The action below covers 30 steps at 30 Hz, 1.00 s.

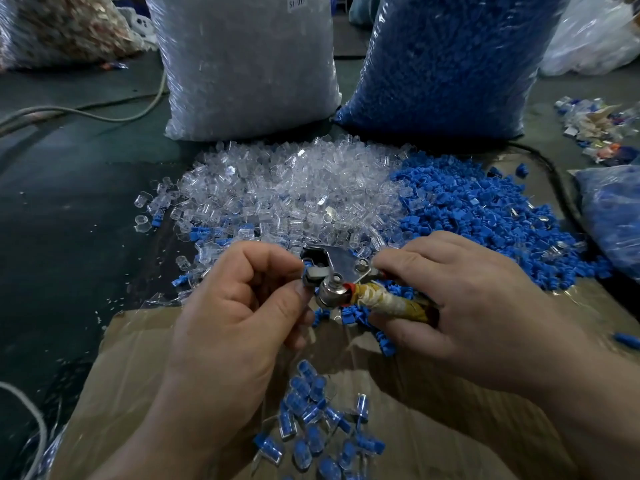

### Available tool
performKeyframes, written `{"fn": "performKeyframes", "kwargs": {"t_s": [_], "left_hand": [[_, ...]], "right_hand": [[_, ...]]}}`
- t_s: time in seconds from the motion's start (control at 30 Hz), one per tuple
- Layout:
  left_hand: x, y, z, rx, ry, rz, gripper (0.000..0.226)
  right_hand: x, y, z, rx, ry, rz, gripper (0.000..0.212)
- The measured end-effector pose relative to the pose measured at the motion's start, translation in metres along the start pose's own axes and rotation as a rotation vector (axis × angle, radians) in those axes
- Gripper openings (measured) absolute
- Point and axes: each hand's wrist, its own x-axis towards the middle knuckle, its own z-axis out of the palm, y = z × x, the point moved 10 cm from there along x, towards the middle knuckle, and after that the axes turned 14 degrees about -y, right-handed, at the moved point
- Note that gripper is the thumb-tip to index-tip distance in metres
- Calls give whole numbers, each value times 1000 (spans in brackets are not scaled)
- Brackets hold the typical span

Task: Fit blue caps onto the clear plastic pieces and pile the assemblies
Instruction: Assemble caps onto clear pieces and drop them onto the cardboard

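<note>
A heap of clear plastic pieces [294, 188] lies in the middle of the table, with a heap of blue caps [485, 216] to its right. Below my hands a small pile of assemblies [318, 431], clear pieces with blue caps inside, sits on brown cardboard [138, 375]. My right hand [460, 299] grips the tape-wrapped handle of a metal crimping tool [336, 275]. My left hand [239, 306] has its fingers curled at the tool's jaws and pinches a small piece there. A bit of blue shows at the jaws; the piece itself is mostly hidden.
Two tall sacks stand at the back: one of clear pieces [242, 64], one of blue caps [446, 64]. A smaller bag of blue parts [613, 216] lies at the right edge. Cables [86, 112] cross the dark table at the left. Mixed scraps [602, 129] lie far right.
</note>
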Motion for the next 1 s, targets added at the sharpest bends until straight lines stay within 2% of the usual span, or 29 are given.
{"fn": "performKeyframes", "kwargs": {"t_s": [0.3,0.37,0.47,0.6,0.7,0.83,0.9,1.0], "left_hand": [[-2,5,-1,28,30,-1,11],[-2,3,-8,30,78,-18,11],[-2,-7,-13,52,90,-92,23],[-2,-18,6,134,-52,-210,15],[-3,-22,5,135,-17,-253,15],[-4,-21,2,140,14,-262,18],[-4,-19,2,172,14,-250,16],[-4,-14,4,264,25,-204,13]], "right_hand": [[-2,1,-4,14,29,4,49],[-3,9,-8,-39,60,42,53],[0,33,-12,-98,93,158,56],[14,52,4,-121,-40,275,70],[22,53,13,-146,-100,279,76],[22,52,14,-113,-122,279,71],[18,40,6,-66,-51,221,63],[11,-4,-5,-26,86,56,40]]}}
